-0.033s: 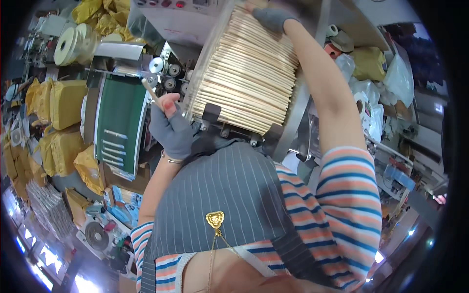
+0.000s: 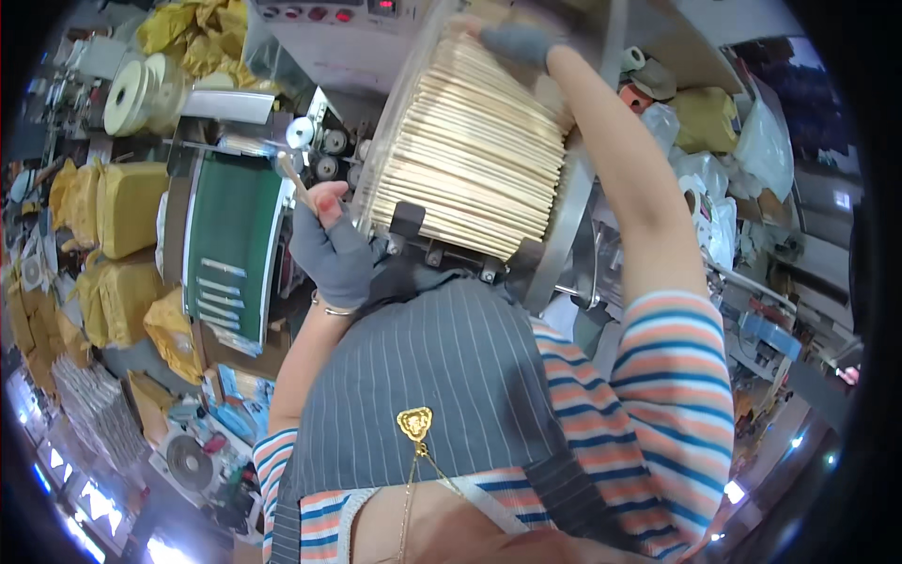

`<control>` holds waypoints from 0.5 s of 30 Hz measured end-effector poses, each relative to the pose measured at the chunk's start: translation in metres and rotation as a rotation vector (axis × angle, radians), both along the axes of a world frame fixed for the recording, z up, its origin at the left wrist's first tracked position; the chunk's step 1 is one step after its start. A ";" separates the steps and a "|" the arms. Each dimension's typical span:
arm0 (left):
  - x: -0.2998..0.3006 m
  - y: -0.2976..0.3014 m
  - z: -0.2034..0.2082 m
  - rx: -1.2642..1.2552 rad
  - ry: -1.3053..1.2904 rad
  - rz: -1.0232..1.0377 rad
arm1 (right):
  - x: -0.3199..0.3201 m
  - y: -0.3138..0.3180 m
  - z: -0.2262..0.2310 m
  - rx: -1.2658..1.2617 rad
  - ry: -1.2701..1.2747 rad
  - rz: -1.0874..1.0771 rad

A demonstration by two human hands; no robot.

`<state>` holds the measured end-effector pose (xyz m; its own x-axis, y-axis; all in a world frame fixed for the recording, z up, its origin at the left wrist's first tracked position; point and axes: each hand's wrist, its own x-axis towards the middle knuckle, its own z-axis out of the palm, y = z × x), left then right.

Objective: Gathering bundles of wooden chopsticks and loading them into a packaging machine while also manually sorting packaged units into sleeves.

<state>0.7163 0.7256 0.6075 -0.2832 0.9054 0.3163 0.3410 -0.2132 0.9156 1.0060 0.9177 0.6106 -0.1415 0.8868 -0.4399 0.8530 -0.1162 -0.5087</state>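
Note:
A thick stack of pale wooden chopsticks (image 2: 470, 155) lies crosswise in a clear-sided hopper in front of me. My left hand (image 2: 331, 246), in a grey fingerless glove, is closed beside the hopper's near left corner. Between its thumb and fingers a thin wooden chopstick (image 2: 295, 177) points up and to the left; whether it is one or a pair I cannot tell. At the far end of the stack, my right hand (image 2: 515, 47), gloved alike, reaches over the top of the chopsticks. Motion blurs its fingers, so their grip is unclear.
Left of the hopper runs a green conveyor belt (image 2: 230, 240) carrying several slim wrapped packs. Metal rollers (image 2: 329, 155) sit between them. Yellow wrapped bundles (image 2: 132, 211) are piled at the left. A control panel (image 2: 329, 19) stands at the back.
My right hand has shifted slightly nearer over the far end of the stack. My left hand keeps its hold, almost unmoved. The view has tilted a little, showing more of the control panel.

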 end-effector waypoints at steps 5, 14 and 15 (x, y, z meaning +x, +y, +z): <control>-0.002 0.000 -0.002 -0.037 -0.038 -0.113 | -0.027 -0.097 0.036 -0.146 -0.219 0.293; -0.004 -0.001 -0.001 -0.005 -0.060 -0.148 | -0.095 -0.157 0.002 0.077 -0.633 0.131; -0.004 -0.002 0.000 0.007 -0.051 -0.141 | -0.092 -0.151 -0.009 0.135 -0.693 0.117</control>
